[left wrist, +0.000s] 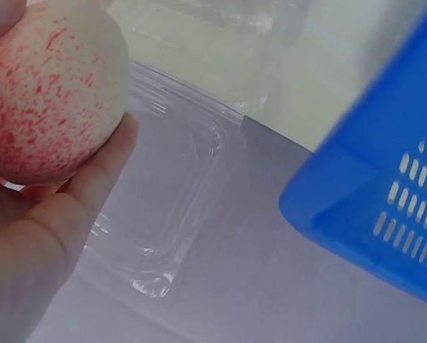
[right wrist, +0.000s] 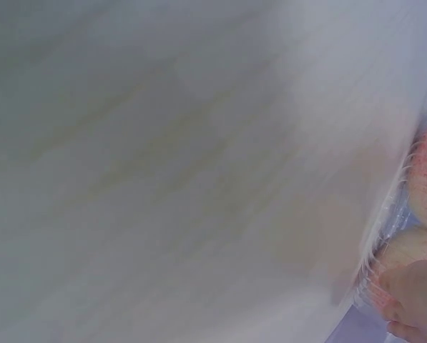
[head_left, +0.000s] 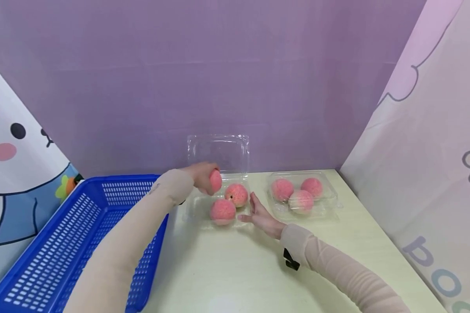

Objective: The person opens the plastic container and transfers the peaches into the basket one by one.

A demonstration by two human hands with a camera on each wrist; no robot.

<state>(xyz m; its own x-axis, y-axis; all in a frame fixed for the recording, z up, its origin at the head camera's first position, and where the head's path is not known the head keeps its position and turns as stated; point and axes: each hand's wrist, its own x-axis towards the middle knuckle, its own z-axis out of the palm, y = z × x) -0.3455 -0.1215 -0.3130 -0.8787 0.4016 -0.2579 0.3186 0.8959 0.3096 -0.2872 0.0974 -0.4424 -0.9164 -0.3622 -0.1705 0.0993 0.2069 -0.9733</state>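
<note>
1. Head view: purple backdrop spans the rear; printed cloths flank it, cartoon figure on the left cloth, outlines and letters on the right cloth.
2. Pale table below.
3. Blue basket, slotted walls, at table's left, partly behind the left sleeve.
4. Open clear box, mid-rear of table, lid raised against backdrop.
5. Closed clear box to its right, three pink peaches inside.
6. Left hand above open box's rear left, fingers and thumb pinching a peach; left wrist view shows the grip from close by.
7. Right hand at open box's right side, between boxes, thumb spread from the fingers, holding nothing; contact with box: cannot tell. Right wrist view mostly sleeve, fingertips in lower corner.
8. Held peach, pink and cream, just behind and left of the others.
9. Rear peach and front peach sit in open box's base, close together.
</note>
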